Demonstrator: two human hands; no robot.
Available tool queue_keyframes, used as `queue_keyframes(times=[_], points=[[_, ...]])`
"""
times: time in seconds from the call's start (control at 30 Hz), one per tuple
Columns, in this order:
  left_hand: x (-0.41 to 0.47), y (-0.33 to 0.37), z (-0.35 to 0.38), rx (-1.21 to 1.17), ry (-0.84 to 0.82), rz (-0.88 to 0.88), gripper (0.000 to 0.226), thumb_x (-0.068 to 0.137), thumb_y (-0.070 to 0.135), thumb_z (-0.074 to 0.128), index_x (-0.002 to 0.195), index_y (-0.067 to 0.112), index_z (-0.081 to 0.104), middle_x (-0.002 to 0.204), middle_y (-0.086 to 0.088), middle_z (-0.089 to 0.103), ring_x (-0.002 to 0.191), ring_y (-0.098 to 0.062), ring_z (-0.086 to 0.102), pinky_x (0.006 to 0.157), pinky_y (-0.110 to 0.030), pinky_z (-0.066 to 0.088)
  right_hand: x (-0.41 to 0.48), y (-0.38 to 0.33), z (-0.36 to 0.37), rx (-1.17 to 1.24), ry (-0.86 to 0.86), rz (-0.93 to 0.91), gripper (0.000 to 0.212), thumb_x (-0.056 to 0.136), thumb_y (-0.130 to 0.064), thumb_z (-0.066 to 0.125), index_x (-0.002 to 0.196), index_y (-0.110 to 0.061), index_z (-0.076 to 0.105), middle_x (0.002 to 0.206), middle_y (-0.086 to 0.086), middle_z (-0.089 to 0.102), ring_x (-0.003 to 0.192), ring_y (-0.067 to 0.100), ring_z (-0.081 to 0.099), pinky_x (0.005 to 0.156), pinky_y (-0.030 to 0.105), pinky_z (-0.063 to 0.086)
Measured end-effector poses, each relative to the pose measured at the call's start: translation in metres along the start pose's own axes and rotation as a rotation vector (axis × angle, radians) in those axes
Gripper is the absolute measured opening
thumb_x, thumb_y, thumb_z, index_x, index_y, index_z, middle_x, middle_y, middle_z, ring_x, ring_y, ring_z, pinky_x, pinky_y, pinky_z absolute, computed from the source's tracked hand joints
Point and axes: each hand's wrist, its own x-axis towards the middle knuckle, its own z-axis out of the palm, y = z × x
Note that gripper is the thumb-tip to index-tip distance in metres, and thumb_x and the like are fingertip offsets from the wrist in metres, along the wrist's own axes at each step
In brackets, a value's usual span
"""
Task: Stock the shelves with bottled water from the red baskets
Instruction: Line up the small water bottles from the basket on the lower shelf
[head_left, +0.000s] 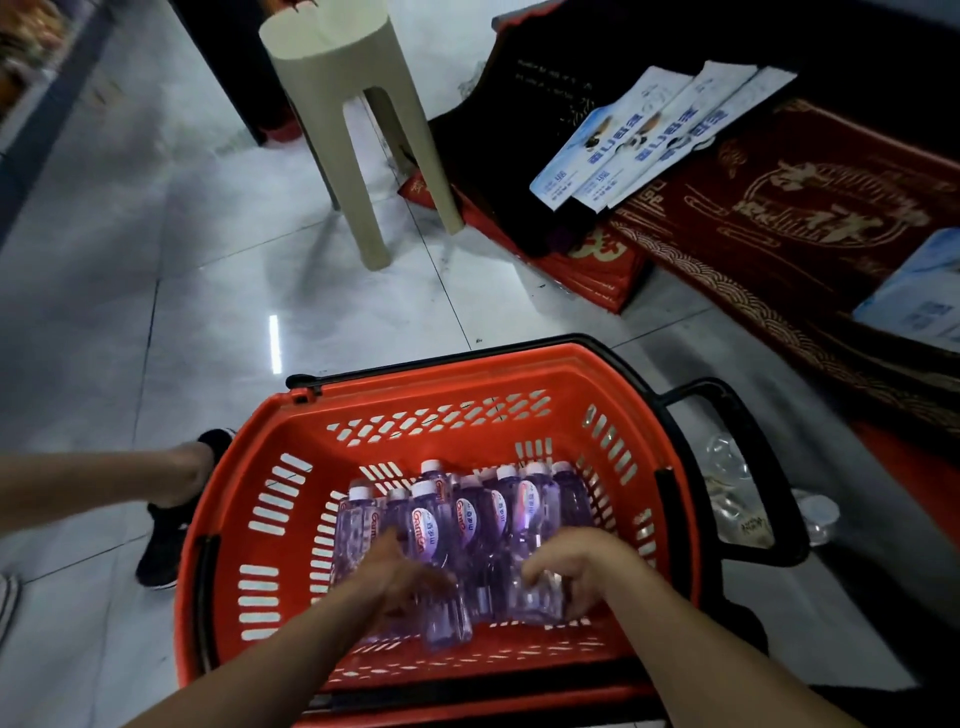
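A red plastic basket (415, 415) with black handles sits on the tiled floor right below me. Several clear, purple-tinted water bottles (478, 514) with white caps lie packed together inside it. Both my hands reach down into the basket. My left hand (400, 577) is blurred and lies against the bottles at the near left of the pile; its grip is unclear. My right hand (576, 566) curls over the base end of a bottle (535, 603) at the near right.
A beige plastic stool (358, 119) stands on the floor beyond the basket. Red mats (779, 218) and blue-white packages (649, 135) lie at the right. Another person's leg and black shoe (171, 525) are just left of the basket. Clear plastic items (737, 488) lie to the basket's right.
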Motion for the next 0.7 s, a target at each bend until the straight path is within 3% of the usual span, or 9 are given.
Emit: queue_keyframes(times=[0.1, 0.17, 0.23, 0.3, 0.37, 0.47, 0.53, 0.6, 0.7], points=[[-0.01, 0.009, 0.005, -0.095, -0.043, 0.099, 0.106, 0.056, 0.003, 0.091, 0.143, 0.023, 0.033, 0.111, -0.017, 0.07, 0.082, -0.034, 0.073, 0.052, -0.032, 0.051, -0.011, -0.005, 0.004, 0.117, -0.097, -0.093, 0.012, 0.084, -0.002, 0.069, 0.08, -0.008, 0.06, 0.085, 0.011, 0.055, 0.08, 0.022, 0.058, 0.095, 0.042, 0.053], [-0.022, 0.02, 0.007, -0.126, -0.089, 0.159, 0.107, 0.057, 0.003, 0.091, 0.143, 0.026, 0.032, 0.104, -0.015, 0.074, 0.084, -0.033, 0.074, 0.055, -0.034, 0.051, -0.025, -0.006, 0.002, 0.141, -0.092, -0.172, 0.017, 0.082, 0.003, 0.068, 0.085, -0.011, 0.059, 0.079, 0.01, 0.057, 0.069, 0.021, 0.058, 0.079, 0.042, 0.058], [-0.038, 0.035, 0.007, -0.167, -0.112, 0.229, 0.09, 0.059, 0.002, 0.089, 0.133, 0.026, 0.041, 0.099, -0.012, 0.075, 0.088, -0.032, 0.073, 0.065, -0.039, 0.052, -0.044, -0.006, -0.004, 0.198, -0.074, -0.24, 0.033, 0.08, 0.011, 0.064, 0.102, -0.013, 0.055, 0.093, 0.009, 0.06, 0.078, 0.025, 0.061, 0.07, 0.047, 0.057], [-0.052, 0.048, 0.009, -0.216, -0.135, 0.288, 0.08, 0.058, 0.004, 0.089, 0.122, 0.028, 0.048, 0.102, -0.011, 0.075, 0.096, -0.032, 0.07, 0.078, -0.047, 0.052, -0.065, -0.004, -0.013, 0.252, -0.064, -0.318, 0.043, 0.08, 0.017, 0.058, 0.11, -0.014, 0.055, 0.099, 0.008, 0.059, 0.085, 0.025, 0.059, 0.077, 0.056, 0.053], [-0.066, 0.06, 0.012, -0.253, -0.184, 0.356, 0.086, 0.056, 0.007, 0.092, 0.126, 0.031, 0.047, 0.109, -0.01, 0.073, 0.102, -0.03, 0.069, 0.085, -0.055, 0.051, -0.088, -0.002, -0.024, 0.267, -0.036, -0.389, 0.053, 0.076, 0.02, 0.055, 0.115, -0.016, 0.058, 0.108, 0.011, 0.064, 0.089, 0.026, 0.062, 0.084, 0.061, 0.052], [-0.088, 0.083, 0.022, -0.296, -0.261, 0.464, 0.076, 0.065, -0.001, 0.086, 0.125, 0.031, 0.051, 0.108, -0.013, 0.073, 0.097, -0.03, 0.071, 0.081, -0.054, 0.055, -0.121, 0.006, -0.04, 0.277, -0.003, -0.486, 0.058, 0.075, 0.018, 0.058, 0.113, -0.026, 0.062, 0.108, 0.005, 0.069, 0.098, 0.028, 0.065, 0.084, 0.059, 0.054], [-0.108, 0.097, 0.029, -0.306, -0.318, 0.507, 0.081, 0.056, 0.003, 0.091, 0.123, 0.03, 0.054, 0.108, -0.015, 0.073, 0.099, -0.031, 0.071, 0.085, -0.057, 0.055, -0.143, 0.015, -0.05, 0.285, 0.033, -0.531, 0.049, 0.079, 0.011, 0.066, 0.112, -0.025, 0.062, 0.112, 0.003, 0.07, 0.107, 0.028, 0.064, 0.088, 0.058, 0.053], [-0.124, 0.111, 0.038, -0.303, -0.352, 0.556, 0.09, 0.044, 0.006, 0.095, 0.123, 0.025, 0.056, 0.109, -0.02, 0.072, 0.095, -0.032, 0.071, 0.077, -0.049, 0.057, -0.167, 0.028, -0.059, 0.313, 0.052, -0.582, 0.045, 0.082, -0.001, 0.073, 0.119, -0.024, 0.06, 0.117, 0.003, 0.071, 0.109, 0.027, 0.066, 0.091, 0.058, 0.051], [-0.148, 0.136, 0.061, -0.279, -0.388, 0.672, 0.073, 0.064, -0.009, 0.082, 0.124, 0.024, 0.058, 0.11, -0.024, 0.069, 0.089, -0.035, 0.068, 0.075, -0.047, 0.049, -0.204, 0.057, -0.075, 0.399, 0.126, -0.692, 0.042, 0.086, -0.002, 0.071, 0.121, -0.022, 0.06, 0.106, 0.001, 0.074, 0.096, 0.02, 0.069, 0.087, 0.048, 0.055]])
